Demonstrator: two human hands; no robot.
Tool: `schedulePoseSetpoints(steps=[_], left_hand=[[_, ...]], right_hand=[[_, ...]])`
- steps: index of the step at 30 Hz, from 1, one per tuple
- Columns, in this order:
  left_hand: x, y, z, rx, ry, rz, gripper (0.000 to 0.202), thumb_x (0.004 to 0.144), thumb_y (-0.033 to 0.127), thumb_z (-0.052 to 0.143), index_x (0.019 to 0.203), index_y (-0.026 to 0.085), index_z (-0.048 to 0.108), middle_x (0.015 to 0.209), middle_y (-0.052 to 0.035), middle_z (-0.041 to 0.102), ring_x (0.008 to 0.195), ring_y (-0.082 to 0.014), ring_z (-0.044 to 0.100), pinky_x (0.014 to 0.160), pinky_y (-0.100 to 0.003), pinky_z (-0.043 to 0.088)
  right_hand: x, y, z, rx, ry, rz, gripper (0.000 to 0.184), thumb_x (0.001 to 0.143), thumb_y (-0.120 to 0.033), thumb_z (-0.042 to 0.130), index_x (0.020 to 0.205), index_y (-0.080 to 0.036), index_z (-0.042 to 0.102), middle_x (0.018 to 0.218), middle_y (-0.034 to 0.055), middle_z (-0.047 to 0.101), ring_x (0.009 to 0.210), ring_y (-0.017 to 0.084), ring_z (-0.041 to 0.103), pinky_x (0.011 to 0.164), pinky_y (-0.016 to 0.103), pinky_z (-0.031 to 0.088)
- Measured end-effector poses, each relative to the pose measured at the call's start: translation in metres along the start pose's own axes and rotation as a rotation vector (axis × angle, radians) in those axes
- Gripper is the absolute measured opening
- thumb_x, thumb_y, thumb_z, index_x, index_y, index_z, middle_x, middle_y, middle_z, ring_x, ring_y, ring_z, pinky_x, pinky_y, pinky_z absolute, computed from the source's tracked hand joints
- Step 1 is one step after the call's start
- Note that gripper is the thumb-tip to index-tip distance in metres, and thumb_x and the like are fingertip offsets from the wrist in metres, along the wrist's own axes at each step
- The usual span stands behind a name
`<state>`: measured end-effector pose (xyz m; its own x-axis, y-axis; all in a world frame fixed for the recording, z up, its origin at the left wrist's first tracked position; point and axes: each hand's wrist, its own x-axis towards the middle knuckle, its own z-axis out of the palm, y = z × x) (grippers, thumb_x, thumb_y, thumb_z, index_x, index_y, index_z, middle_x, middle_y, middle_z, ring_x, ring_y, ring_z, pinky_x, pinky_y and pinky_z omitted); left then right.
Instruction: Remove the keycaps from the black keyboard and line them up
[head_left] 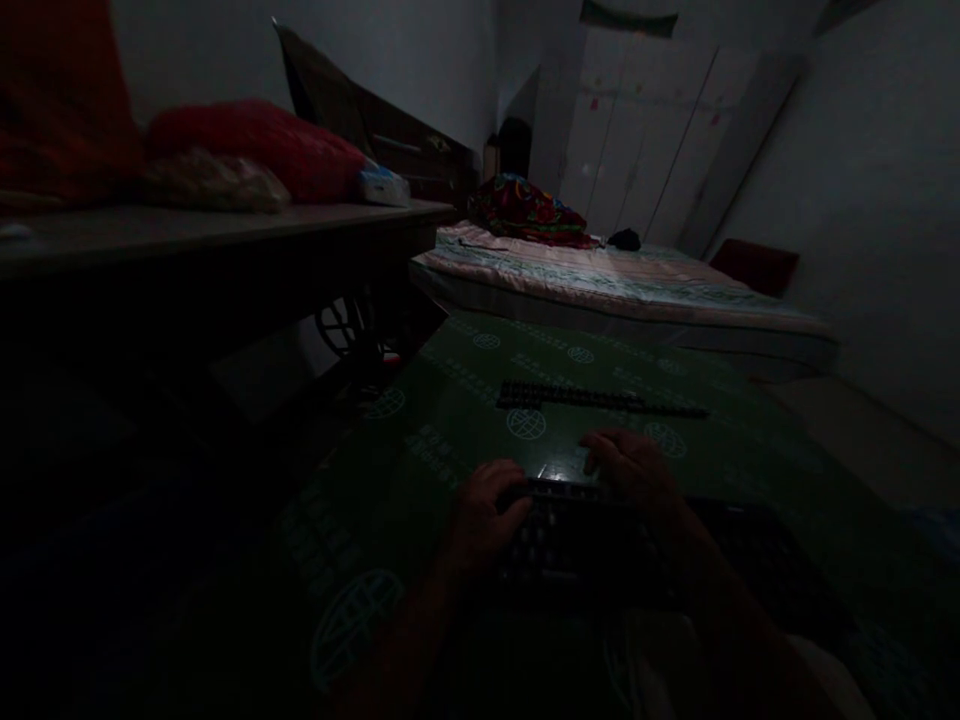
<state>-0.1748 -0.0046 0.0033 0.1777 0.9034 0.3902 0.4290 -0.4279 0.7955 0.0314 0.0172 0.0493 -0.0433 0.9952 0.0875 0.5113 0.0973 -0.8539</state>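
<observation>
The light is very dim. A black keyboard (pixel 551 540) lies on a green printed board, its surface partly lost in shadow. My left hand (pixel 487 510) holds the keyboard's upper left corner, thumb on the top face and fingers around the edge. Above the keyboard's far edge is my right hand (pixel 630 465), its fingers bent and pointing left. Whether anything small is between those fingertips is too dark to see. Beyond both hands, small black pieces that look like keycaps (pixel 570 395) lie lined up in close rows.
The green board (pixel 450 400) carries white globe prints. To its right front lies another dark, flat, keyed panel (pixel 765 550). A wooden table (pixel 360 220) with red bags (pixel 255 145) stands at left. Behind are a bed (pixel 615 275) and a pale wardrobe (pixel 637 140).
</observation>
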Motion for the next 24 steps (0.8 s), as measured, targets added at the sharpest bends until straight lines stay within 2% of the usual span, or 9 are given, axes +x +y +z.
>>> schedulePoseSetpoints(steps=[2,4,7,11,14,18,24], left_hand=[[0.000,-0.001,0.001,0.079,-0.052,0.070,0.015,0.069,0.017,0.057,0.082,0.019,0.064,0.098,-0.0072,0.063,0.103,-0.0219,0.053,0.092,-0.038,0.040],[0.001,0.000,0.000,0.127,-0.092,0.101,0.016,0.070,0.016,0.056,0.083,0.020,0.064,0.101,-0.0072,0.063,0.105,-0.0222,0.052,0.093,-0.039,0.040],[0.001,0.005,0.000,0.158,-0.156,0.112,0.019,0.067,0.015,0.058,0.085,0.020,0.064,0.105,-0.0078,0.062,0.108,-0.0240,0.050,0.095,-0.041,0.038],[0.001,0.012,0.004,0.187,-0.227,0.116,0.026,0.065,0.015,0.059,0.091,0.018,0.062,0.106,-0.0091,0.062,0.109,-0.0257,0.050,0.096,-0.042,0.036],[0.001,0.014,0.009,0.196,-0.256,0.129,0.030,0.065,0.014,0.057,0.095,0.019,0.060,0.105,-0.0086,0.062,0.107,-0.0254,0.050,0.096,-0.041,0.036],[0.000,0.013,0.012,0.221,-0.332,0.182,0.023,0.072,0.019,0.053,0.093,0.020,0.060,0.103,-0.0084,0.063,0.102,-0.0242,0.052,0.098,-0.042,0.033],[-0.001,0.009,0.013,0.233,-0.344,0.198,0.029,0.073,0.021,0.051,0.100,0.020,0.060,0.103,-0.0089,0.063,0.102,-0.0249,0.052,0.099,-0.045,0.031]], right_hand=[[-0.005,-0.003,0.000,0.131,-0.172,0.046,0.029,0.076,-0.043,0.050,0.079,-0.015,0.060,0.052,-0.0004,0.060,0.042,0.010,0.053,0.043,0.020,0.039],[-0.009,-0.003,0.002,0.242,-0.267,0.047,0.026,0.073,-0.037,0.056,0.086,-0.014,0.058,0.054,-0.0009,0.061,0.044,0.010,0.054,0.045,0.020,0.040],[-0.013,-0.001,0.006,0.324,-0.318,0.016,0.020,0.072,-0.031,0.058,0.084,-0.016,0.056,0.056,-0.0022,0.061,0.047,0.009,0.055,0.048,0.020,0.042],[-0.015,0.001,0.009,0.308,-0.393,-0.024,0.014,0.073,-0.029,0.057,0.078,-0.016,0.056,0.055,-0.0036,0.058,0.049,0.009,0.054,0.049,0.020,0.043],[-0.016,0.001,0.011,0.255,-0.408,-0.058,0.011,0.074,-0.027,0.057,0.077,-0.016,0.058,0.058,-0.0032,0.058,0.051,0.009,0.054,0.051,0.019,0.042],[-0.016,0.001,0.015,0.218,-0.384,-0.109,0.012,0.074,-0.028,0.058,0.073,-0.017,0.061,0.061,-0.0020,0.059,0.053,0.009,0.053,0.051,0.019,0.041],[-0.015,0.003,0.021,0.055,-0.365,-0.187,0.008,0.074,-0.023,0.058,0.074,-0.017,0.064,0.063,-0.0009,0.061,0.057,0.011,0.055,0.052,0.020,0.040]])
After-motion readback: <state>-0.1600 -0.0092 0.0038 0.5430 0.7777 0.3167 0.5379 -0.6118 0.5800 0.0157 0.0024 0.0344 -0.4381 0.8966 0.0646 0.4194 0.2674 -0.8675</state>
